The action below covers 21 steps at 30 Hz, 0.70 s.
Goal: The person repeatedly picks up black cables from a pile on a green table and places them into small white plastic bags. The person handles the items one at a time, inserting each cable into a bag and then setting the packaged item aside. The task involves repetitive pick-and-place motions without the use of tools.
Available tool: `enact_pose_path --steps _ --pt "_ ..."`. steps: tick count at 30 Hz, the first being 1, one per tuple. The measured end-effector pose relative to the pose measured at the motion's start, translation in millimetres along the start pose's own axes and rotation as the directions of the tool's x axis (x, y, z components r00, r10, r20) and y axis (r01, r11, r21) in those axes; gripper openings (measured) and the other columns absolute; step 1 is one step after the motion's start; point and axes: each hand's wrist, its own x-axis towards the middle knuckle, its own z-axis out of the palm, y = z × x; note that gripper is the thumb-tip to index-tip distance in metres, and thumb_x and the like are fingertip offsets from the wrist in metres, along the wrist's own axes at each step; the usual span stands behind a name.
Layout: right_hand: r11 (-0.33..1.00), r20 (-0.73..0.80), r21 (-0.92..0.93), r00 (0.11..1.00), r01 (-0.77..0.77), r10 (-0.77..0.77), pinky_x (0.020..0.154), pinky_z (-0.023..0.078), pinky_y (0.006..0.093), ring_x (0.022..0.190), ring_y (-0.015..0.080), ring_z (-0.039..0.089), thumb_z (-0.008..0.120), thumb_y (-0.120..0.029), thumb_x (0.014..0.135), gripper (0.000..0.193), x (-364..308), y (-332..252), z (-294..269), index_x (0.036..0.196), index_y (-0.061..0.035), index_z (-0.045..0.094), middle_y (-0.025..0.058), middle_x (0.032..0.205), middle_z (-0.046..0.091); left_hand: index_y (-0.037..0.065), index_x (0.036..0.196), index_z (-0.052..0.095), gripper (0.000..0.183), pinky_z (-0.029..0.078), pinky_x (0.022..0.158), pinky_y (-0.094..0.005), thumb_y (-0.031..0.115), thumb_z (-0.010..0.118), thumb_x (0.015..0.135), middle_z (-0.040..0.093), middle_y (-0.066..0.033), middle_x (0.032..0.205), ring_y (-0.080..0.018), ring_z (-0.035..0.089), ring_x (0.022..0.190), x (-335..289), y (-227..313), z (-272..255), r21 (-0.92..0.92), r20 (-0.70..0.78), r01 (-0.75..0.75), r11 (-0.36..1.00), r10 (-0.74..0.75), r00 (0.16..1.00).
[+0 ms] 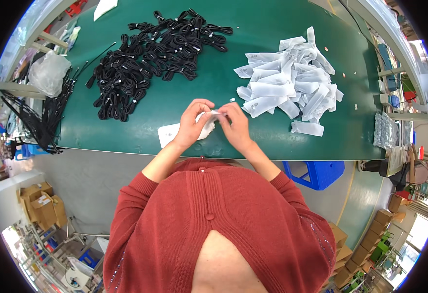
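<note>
Near the table's front edge, my left hand [189, 128] and my right hand [236, 128] meet with fingertips pinched on a small white plastic bag [207, 129]. Its upper edge is bunched between them, and the fingers hide part of it. Whether anything is inside cannot be made out. Under and beside my left hand lie flat white bags [167, 134]. Ahead to the left spreads a heap of black cables [141, 63], each coiled and tied. To the right is a pile of filled whitish bags [287, 80], with a single bag [307, 128] at its near side.
The green table [214, 83] has a metal frame on both sides. Long black cables [53, 110] hang over its left edge beside a clear plastic bag [49, 73]. A blue stool [316, 174] stands below the front edge at right. Small scraps [344, 75] lie at the far right.
</note>
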Motion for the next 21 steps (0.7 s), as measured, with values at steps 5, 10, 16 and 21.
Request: enact_pose_path --steps 5,10,16,21 --pt "0.965 -0.344 -0.250 0.939 -0.083 -0.009 0.066 0.046 0.0315 0.074 0.0212 0.056 0.060 -0.010 0.093 0.010 32 2 -83 0.095 -0.0006 0.058 0.0106 0.088 0.057 0.003 0.103 0.058 0.021 0.050 0.073 -0.0330 0.007 0.069 0.085 0.058 -0.0095 0.103 -0.0213 0.059 0.084 -14 -36 -17 0.487 -0.039 0.015 0.873 0.004 0.999" --pt "0.744 -0.457 -0.634 0.878 -0.208 -0.145 0.079 0.050 0.0434 0.093 0.0319 0.060 0.061 -0.007 0.085 0.022 71 17 -83 0.107 -0.0053 0.063 0.0121 0.104 0.058 0.008 0.103 0.061 0.029 0.050 0.076 -0.0397 0.012 0.075 0.078 0.056 -0.0108 0.101 -0.0306 0.058 0.088 -48 -78 -25 0.679 0.019 -0.030 0.733 0.024 1.000" --pt "0.916 0.142 -0.377 0.986 0.140 -0.092 0.081 0.053 0.0417 0.100 0.0327 0.061 0.068 -0.013 0.082 0.036 118 52 77 0.117 -0.0083 0.061 0.0131 0.112 0.056 0.009 0.093 0.062 0.022 0.048 0.076 -0.0419 0.010 0.075 0.075 0.058 -0.0089 0.094 -0.0318 0.057 0.089 -40 -72 -12 0.742 0.019 -0.077 0.666 0.093 0.995" --pt "0.803 0.339 -0.564 0.941 0.195 0.010 0.077 0.055 0.0421 0.093 0.0340 0.063 0.073 -0.016 0.079 0.040 131 88 114 0.111 -0.0008 0.056 0.0167 0.111 0.055 0.008 0.082 0.062 0.012 0.048 0.073 -0.0411 0.007 0.072 0.076 0.060 -0.0070 0.085 -0.0302 0.058 0.084 -40 -76 -9 0.721 -0.043 -0.022 0.693 0.076 0.996"
